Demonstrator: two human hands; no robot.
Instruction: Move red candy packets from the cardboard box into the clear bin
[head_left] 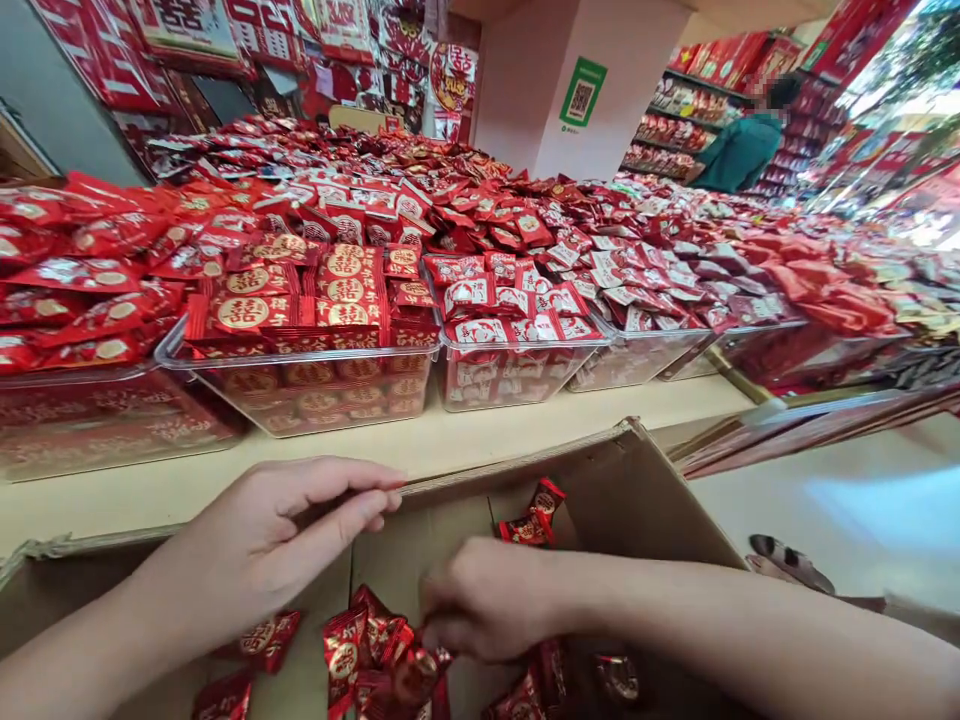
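My left hand [300,525] is over the near part of a cardboard box [675,500], its thumb and fingers pinched together beside the far rim; what they hold, if anything, is too small to tell. Inside the box, my right hand [487,600] is blurred, with curled fingers touching or just above a cluster of red wrapped candies [343,655]. Its fingertips are smeared by motion. Two more red candies [544,505] lie near the box's far wall, and others lie below my left wrist.
Clear plastic bins [300,395] heaped with red packets line the pale counter [300,455] beyond the box. A pillar [525,90] rises behind them. A person in green [742,150] is at the back right. Sandals [791,562] show on the right.
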